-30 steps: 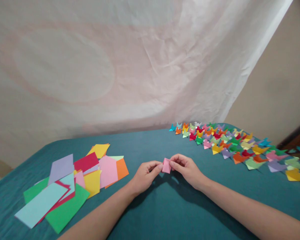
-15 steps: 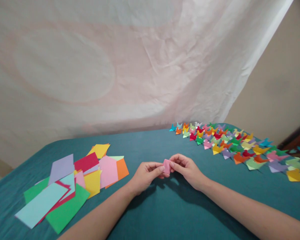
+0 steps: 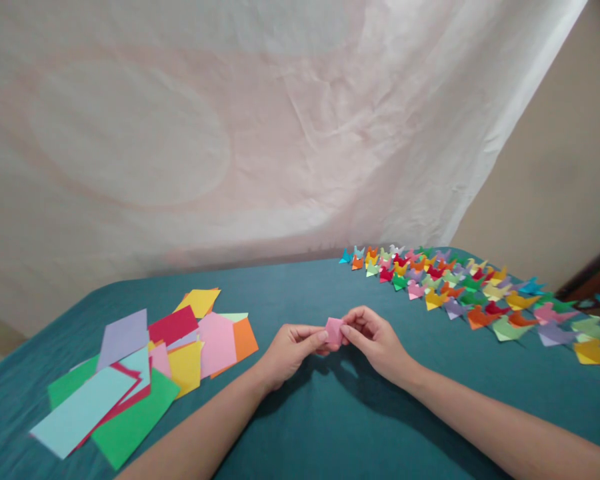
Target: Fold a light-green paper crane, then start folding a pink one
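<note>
A small folded pink paper piece [image 3: 334, 330] is held in the air just above the teal tablecloth [image 3: 340, 413], near the middle. My left hand [image 3: 290, 350] pinches its left side with thumb and forefinger. My right hand [image 3: 373, 340] pinches its right side, fingers curled. Both hands are closed on the same piece, and parts of it are hidden behind the fingertips.
A loose heap of flat coloured paper rectangles [image 3: 135, 373] lies at the left. Rows of several folded paper figures [image 3: 460, 287] in many colours run along the right side to the table's edge. A creased white sheet [image 3: 230, 133] hangs behind.
The pink piece has been folded smaller and squeezed between the fingertips. Both hands have stayed in nearly the same place, drifting slightly up.
</note>
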`<state>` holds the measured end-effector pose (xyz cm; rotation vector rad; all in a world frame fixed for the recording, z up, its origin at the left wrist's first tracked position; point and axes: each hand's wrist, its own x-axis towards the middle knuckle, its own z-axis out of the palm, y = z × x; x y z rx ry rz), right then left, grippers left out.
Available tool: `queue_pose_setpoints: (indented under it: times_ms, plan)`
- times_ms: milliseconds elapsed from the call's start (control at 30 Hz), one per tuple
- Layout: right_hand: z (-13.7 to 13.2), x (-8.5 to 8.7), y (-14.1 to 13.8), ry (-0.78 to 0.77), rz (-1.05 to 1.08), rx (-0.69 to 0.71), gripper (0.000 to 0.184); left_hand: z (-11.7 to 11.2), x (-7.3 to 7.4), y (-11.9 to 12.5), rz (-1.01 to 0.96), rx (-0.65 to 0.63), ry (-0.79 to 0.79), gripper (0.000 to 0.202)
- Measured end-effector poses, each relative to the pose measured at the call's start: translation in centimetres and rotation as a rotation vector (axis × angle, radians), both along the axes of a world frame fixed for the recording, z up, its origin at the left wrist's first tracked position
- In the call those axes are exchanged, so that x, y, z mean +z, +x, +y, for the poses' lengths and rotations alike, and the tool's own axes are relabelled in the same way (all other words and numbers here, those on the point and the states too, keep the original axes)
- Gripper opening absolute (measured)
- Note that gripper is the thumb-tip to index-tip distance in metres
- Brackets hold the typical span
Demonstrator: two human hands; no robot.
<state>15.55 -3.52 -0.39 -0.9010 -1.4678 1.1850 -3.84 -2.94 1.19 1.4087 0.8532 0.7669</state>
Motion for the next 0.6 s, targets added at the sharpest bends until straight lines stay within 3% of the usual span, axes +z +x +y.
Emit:
queue_pose_setpoints:
  times_ms: [600]
  plan:
    - [0.36, -0.28, -0.04, 0.002, -0.003, -0.039, 0.021, -0.03, -0.23, -0.09, 0.004, 0.012, 0.02, 0.036]
